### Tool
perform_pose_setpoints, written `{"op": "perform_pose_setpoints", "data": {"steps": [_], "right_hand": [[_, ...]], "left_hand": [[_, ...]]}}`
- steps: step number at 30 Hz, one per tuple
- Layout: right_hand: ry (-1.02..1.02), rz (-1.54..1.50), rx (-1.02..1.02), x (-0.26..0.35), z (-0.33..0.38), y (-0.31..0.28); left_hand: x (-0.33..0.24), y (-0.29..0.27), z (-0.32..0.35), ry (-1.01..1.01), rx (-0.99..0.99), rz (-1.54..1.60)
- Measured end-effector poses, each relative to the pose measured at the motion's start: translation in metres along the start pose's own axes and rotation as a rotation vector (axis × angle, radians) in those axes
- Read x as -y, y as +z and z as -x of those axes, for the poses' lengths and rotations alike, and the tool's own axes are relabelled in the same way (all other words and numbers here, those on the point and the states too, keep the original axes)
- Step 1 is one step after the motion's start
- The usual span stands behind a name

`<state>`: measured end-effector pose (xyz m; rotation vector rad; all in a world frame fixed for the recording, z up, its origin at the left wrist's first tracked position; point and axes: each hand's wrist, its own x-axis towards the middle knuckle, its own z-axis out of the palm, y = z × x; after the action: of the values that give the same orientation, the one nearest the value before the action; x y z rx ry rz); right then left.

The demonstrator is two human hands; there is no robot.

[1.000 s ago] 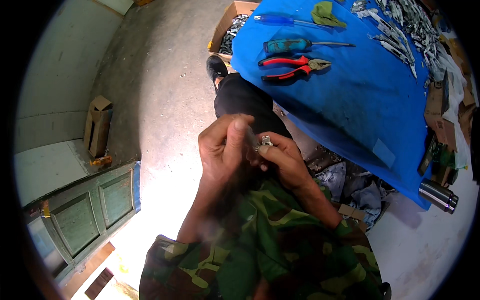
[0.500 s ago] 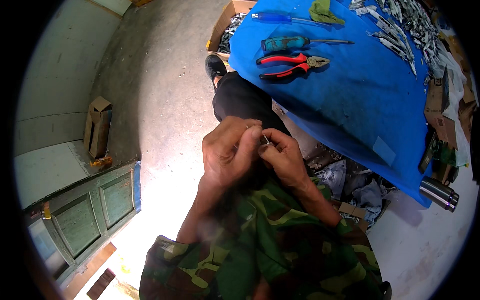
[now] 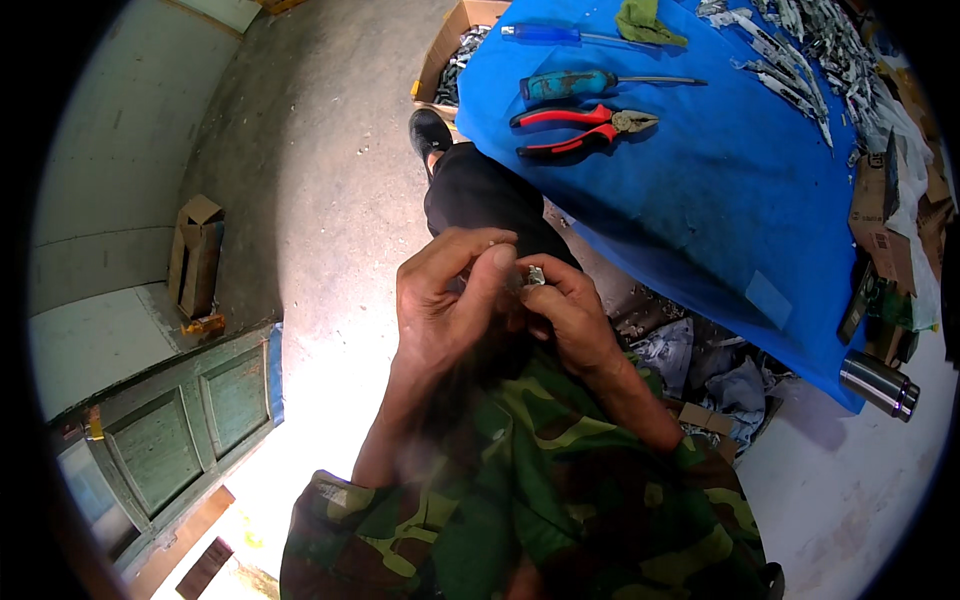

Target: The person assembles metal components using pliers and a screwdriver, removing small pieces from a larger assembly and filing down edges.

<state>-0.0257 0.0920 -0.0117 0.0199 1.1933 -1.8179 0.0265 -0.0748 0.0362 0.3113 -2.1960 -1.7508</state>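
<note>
Off the near edge of the blue table (image 3: 690, 200), above the lap, a small metal piece (image 3: 537, 274) sits in the right hand (image 3: 572, 312). Its visible end sticks up past the fingers, pointing away from the person; the rest is covered, so I cannot tell its long axis. The right thumb and forefinger are clamped on it. Right beside, the left hand (image 3: 445, 290) has thumb and forefinger close to each other; I cannot tell whether they grip anything.

Beyond the table's left edge, an open carton (image 3: 440, 55) holds a heap of small dark and silvery parts (image 3: 462, 65). A narrow tall box (image 3: 197, 260) stands by the wall, its top flap up; its contents are hidden. At the table's near right corner is a steel flask (image 3: 878, 385), capped.

The piece is bright, silvery and angular, too small for finer detail. Near the table's left corner lie pliers (image 3: 620, 122), handles spread.
</note>
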Motion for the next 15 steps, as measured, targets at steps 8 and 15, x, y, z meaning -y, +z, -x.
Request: {"op": "perform_pose_setpoints", "data": {"steps": [8,15], "right_hand": [[0.028,-0.534,0.096,-0.003,-0.001,-0.009],[-0.031,-0.538,0.153,-0.011,-0.005,-0.014]], "left_hand": [[0.000,-0.006,0.008,-0.220,-0.032,0.098],[0.006,0.002,0.016,-0.129,0.085,-0.048]]}}
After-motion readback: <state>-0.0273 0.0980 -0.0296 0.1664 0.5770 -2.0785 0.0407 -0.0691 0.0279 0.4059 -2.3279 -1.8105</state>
